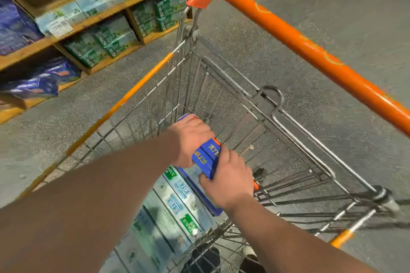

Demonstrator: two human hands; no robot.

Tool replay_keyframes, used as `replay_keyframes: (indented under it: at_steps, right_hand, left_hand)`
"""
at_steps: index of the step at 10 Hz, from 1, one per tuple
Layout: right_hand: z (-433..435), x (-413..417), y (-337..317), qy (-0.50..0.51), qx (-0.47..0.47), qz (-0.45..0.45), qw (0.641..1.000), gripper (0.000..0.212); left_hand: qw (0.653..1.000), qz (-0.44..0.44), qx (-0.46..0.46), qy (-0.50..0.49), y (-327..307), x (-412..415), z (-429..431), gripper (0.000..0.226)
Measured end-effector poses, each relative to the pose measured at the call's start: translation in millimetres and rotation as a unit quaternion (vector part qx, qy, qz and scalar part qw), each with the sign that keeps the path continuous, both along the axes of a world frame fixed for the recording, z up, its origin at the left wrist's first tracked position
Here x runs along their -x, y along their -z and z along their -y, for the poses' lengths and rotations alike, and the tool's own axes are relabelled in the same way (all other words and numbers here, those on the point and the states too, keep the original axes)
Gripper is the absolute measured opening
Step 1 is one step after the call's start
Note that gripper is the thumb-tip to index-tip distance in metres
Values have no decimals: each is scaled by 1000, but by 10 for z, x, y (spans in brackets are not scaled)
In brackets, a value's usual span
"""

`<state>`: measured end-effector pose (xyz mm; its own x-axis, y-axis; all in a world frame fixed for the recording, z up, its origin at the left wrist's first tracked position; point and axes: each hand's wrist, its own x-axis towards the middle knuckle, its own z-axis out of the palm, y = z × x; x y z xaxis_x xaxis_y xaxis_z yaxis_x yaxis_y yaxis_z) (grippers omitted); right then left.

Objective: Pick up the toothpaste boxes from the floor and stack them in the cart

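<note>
Both arms reach down into the wire shopping cart [221, 86], and the two hands hold between them a small bundle of blue toothpaste boxes [206, 155] with yellow characters on the face that looks up. The left hand [190, 137] covers the far end of the bundle, its grip closed over the top with the fingers curled down the far side; the right hand [228, 180] has the near end, its grip pressed on the lower edge, the thumb along the side. So the boxes are pinched from both ends, and their long axis runs from the left hand, away and to the left, down to the right hand, nearer and to the right. The bundle is inside the basket, low, just above or touching another blue pack [199, 193] that lies under it; I cannot tell if it rests already or hangs a little above. Beside this, closer to the person, lie the pale green and white toothpaste cartons [175, 204], flat in a row, with about the same direction of long axis. I judge the coming move is only to lower the bundle straight and release it, keeping it parallel to the cartons below. The right part of the basket floor is bare wire. The orange handle [310, 51] crosses at the right, and wooden shelves [137, 0] with more cartons stand at the left, over the grey floor [332, 6].
</note>
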<state>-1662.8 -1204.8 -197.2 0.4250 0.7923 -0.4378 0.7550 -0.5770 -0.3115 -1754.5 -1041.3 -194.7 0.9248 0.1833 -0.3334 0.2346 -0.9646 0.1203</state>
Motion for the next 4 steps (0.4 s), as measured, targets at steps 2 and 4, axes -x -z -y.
replay_keyframes:
  at_steps: [2, 4]
  right_hand:
    - [78, 0, -114, -43, 5, 24, 999, 107]
    - [24, -55, -571, -71, 41, 36, 996, 100]
  left_hand:
    - [997, -62, -19, -44, -81, 85, 100, 100]
    - [987, -116, 35, -110, -533, 81, 229, 101]
